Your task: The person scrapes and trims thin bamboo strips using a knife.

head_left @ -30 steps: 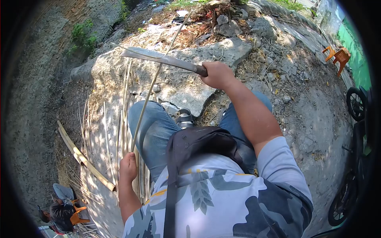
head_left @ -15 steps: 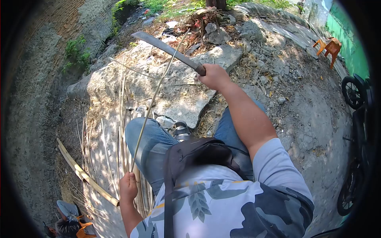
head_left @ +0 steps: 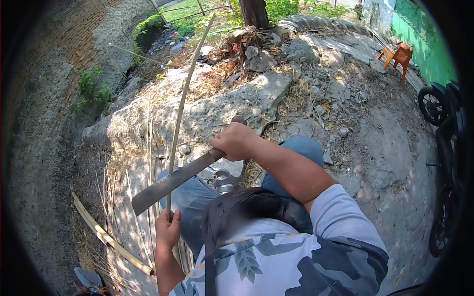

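My right hand (head_left: 236, 140) grips the handle of a machete (head_left: 170, 183), whose broad blade slants down to the left. The blade crosses a long, thin bamboo strip (head_left: 181, 106) near its lower end, just above my left hand; whether it touches the strip I cannot tell. My left hand (head_left: 168, 228) is closed around that lower end, and the strip rises tall from it, leaning slightly right. Another thin strip (head_left: 140, 55) juts off to the left near the top; how it joins is unclear. A split bamboo length (head_left: 111, 236) lies on the ground left of my left hand.
Several thin bamboo strips (head_left: 150, 133) lie on the ground beside my left knee. A broken concrete slab (head_left: 222, 106) lies ahead, with rubble (head_left: 303, 52) and a tree trunk (head_left: 254, 14) behind. At right stand an orange plastic chair (head_left: 399, 56) and a motorcycle (head_left: 444, 148).
The machete has swung from up ahead, blade pointing away, down to the lower end of the strip near my left hand. The strip now stands more upright, and my view has tilted up slightly.
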`<state>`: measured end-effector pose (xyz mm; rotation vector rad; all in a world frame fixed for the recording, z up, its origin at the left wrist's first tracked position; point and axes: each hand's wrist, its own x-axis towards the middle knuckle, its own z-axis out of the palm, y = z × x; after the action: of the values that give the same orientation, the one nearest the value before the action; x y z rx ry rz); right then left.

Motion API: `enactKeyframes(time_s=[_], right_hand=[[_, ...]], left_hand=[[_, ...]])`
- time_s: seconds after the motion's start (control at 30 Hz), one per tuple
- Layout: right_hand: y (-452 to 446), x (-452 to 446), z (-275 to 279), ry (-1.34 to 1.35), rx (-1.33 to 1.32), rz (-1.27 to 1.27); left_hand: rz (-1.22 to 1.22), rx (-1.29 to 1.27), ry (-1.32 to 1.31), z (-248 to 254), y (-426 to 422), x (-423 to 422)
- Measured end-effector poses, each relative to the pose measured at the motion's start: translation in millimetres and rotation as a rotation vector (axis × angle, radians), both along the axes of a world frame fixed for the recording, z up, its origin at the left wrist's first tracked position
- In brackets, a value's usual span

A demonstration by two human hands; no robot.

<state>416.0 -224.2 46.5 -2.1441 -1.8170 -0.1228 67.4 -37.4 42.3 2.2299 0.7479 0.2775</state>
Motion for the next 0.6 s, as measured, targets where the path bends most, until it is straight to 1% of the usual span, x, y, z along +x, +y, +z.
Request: enactKeyframes(time_s=[0.1, 0.2, 0.33, 0.47, 0.5, 0.6], right_hand=[[-7.7, 17.6, -6.8, 0.03, 0.046, -0.085], [-19.3, 42.5, -9.4, 0.208, 0.071, -0.291], [-22.0, 39.9, -15.6, 0.192, 0.101, -0.33], [-15.4, 16.9, -9.4, 0.16, 0.145, -0.235], [-12.0, 11.2, -7.5, 0.129, 0.147, -0.166], [3.5, -3.3, -9.3, 0.008, 0.072, -0.027]], left_hand=[[0.007, -0.035, 0.07, 1.5, -0.8, -14.7], [0.019, -0.063, 0.075, 6.3, -6.1, -19.5], [0.059, -0.029, 0.097, -4.8, -2.0, -20.1], [0.035, -0.002, 0.077, -1.3, -6.5, -6.9], [0.015, 0.003, 0.09, -0.3, -8.4, -3.4], [-0.017, -0.02, 0.157, 11.0, -17.7, 0.8]])
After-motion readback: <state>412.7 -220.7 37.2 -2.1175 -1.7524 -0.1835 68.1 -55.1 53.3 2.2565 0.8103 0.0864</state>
